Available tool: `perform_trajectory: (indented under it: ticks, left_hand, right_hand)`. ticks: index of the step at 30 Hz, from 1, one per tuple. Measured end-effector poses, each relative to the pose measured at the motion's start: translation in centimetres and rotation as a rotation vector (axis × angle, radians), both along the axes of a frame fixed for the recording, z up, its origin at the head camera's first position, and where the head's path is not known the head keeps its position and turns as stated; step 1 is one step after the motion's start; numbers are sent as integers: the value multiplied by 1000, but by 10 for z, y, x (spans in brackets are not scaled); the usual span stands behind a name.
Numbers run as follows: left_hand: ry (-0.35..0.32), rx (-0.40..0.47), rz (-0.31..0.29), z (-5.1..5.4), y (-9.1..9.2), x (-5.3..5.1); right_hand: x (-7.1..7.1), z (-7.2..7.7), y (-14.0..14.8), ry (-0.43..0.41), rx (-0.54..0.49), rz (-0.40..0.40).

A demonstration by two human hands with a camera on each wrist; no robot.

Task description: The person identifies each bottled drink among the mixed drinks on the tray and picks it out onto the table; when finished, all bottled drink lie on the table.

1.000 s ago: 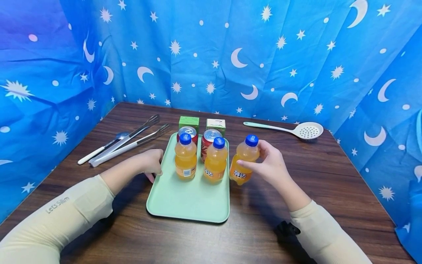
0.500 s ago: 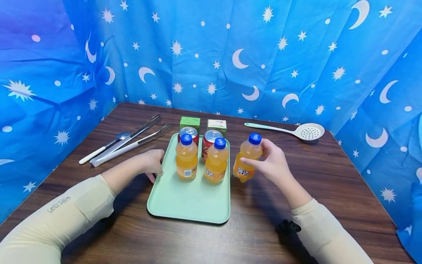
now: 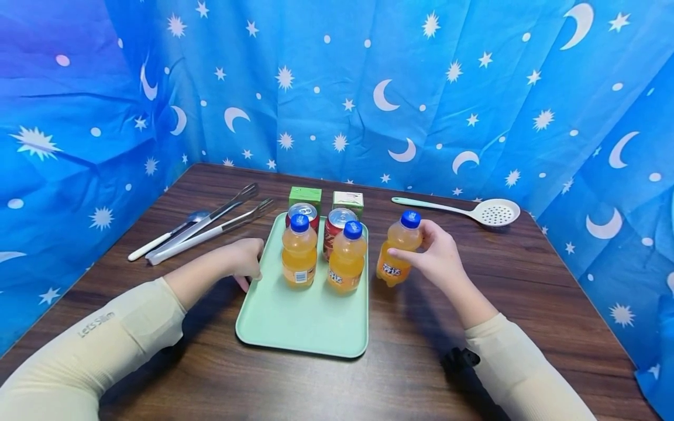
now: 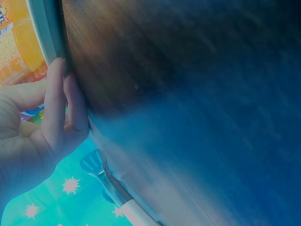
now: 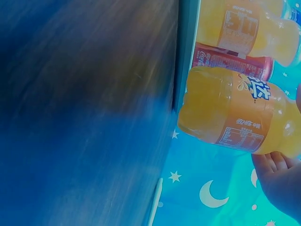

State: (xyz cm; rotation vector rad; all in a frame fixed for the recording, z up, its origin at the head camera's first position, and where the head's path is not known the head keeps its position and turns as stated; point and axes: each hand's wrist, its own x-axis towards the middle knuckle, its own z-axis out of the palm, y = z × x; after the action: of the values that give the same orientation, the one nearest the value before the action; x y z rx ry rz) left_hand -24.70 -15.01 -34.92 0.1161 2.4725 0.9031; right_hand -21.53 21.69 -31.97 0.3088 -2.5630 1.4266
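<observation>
My right hand (image 3: 437, 251) grips an orange soda bottle (image 3: 396, 257) with a blue cap, just right of the green tray (image 3: 302, 327). This bottle leans a little to the right, and its base looks slightly raised in the right wrist view. At the tray's left rim, my left hand (image 3: 244, 262) pinches the edge between thumb and fingers (image 4: 55, 101). Two more soda bottles stand on the tray, a left bottle (image 3: 299, 260) and a right bottle (image 3: 347, 266). Behind them, partly hidden, are a left red can (image 3: 303, 210) and a right red can (image 3: 337, 225).
A green carton (image 3: 305, 196) and a pale carton (image 3: 348, 200) stand behind the cans. Metal tongs (image 3: 205, 234) and a white-handled utensil (image 3: 158, 242) lie at left. A slotted skimmer (image 3: 495, 212) lies at back right. A starry blue curtain (image 3: 337, 88) borders the table.
My right hand has moved the held bottle a little to the right, away from the tray's edge. My left hand stays at the rim. The head view has shifted slightly.
</observation>
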Motion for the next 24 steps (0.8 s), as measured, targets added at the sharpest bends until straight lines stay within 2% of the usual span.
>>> perform_trajectory:
  ticks: [24]
  left_hand:
    - [20,-4,-3,1,1,2]
  right_hand:
    - [-10,3,-3,-40,12,-31]
